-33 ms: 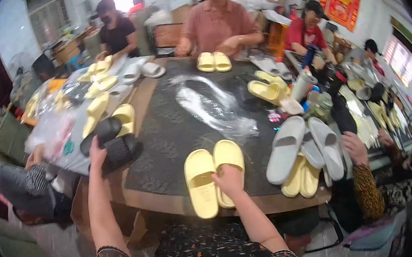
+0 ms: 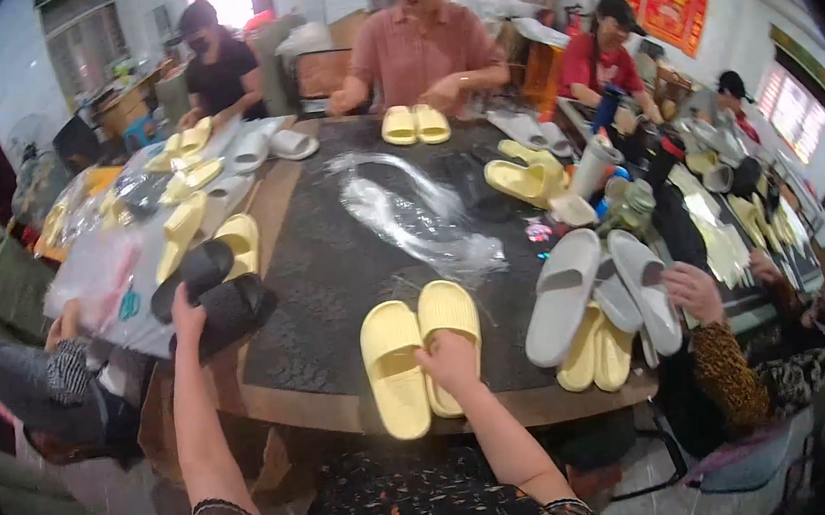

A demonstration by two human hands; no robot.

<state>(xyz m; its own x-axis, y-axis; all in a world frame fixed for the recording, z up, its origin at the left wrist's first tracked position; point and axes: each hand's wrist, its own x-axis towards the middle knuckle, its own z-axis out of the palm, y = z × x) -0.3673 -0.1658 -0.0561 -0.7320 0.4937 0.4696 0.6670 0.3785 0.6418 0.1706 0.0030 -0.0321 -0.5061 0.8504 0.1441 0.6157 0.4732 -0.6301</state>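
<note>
At the left corner of the table, my left hand [image 2: 190, 319] grips a pair of black slippers [image 2: 234, 314] with the thumb on top. Its other fingers are hidden behind them. Right in front of me, at the near edge, lies a pair of pale yellow slippers [image 2: 391, 330], side by side with toes pointing away. My right hand [image 2: 449, 358] has its fingers at the foot opening of the right-hand yellow slipper [image 2: 447, 304], gripping it; some fingertips are out of sight under the strap. Further yellow slippers [image 2: 181, 232] lie just beyond the black pair.
Clear plastic wrap [image 2: 407, 208] lies mid-table. Grey slippers [image 2: 564, 302] rest on yellow ones [image 2: 611, 347] at right, where a co-worker's hand [image 2: 694, 292] touches a grey slipper. Another yellow pair [image 2: 416, 124] stands before a person opposite. Plastic bags [image 2: 93, 276] cover the left side.
The whole view has shifted slightly, with most things now a little further left. Both my hands stay on the same slippers.
</note>
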